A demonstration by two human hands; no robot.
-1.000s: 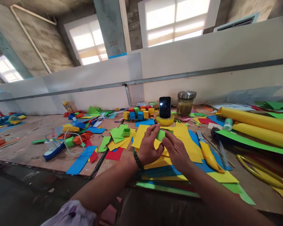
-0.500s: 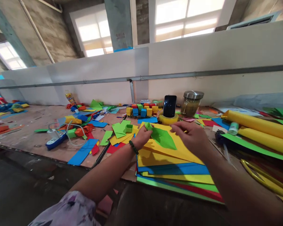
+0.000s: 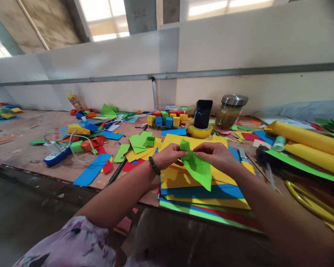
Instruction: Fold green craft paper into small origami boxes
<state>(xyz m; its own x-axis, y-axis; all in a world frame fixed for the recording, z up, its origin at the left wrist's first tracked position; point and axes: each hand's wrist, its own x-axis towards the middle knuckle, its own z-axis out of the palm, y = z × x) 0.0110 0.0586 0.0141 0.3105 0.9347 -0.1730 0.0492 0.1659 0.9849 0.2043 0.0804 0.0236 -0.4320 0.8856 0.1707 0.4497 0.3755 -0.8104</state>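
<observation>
A bright green sheet of paper [image 3: 199,171], bent and creased at its upper end, hangs between my two hands above a stack of coloured sheets [image 3: 172,178]. My left hand [image 3: 171,155], with a dark beaded bracelet on the wrist, pinches the sheet's upper left part. On the other side, the fingers of my right hand [image 3: 215,155] close on its upper right edge. Yellow sheets lie on top of the stack, with blue, green and red ones below. Left of the stack sits a small open green paper box [image 3: 150,141].
Small coloured cubes [image 3: 169,121], a phone [image 3: 203,114] on a yellow tape roll [image 3: 199,131] and a glass jar [image 3: 230,111] stand behind the stack. Yellow rolls [image 3: 311,144] and yellow-handled scissors [image 3: 308,200] lie right. A blue power strip [image 3: 57,155] lies left.
My right hand has moved in and closed on the green sheet, which is now raised and turned, its lower end nearer to me. The view has tilted down.
</observation>
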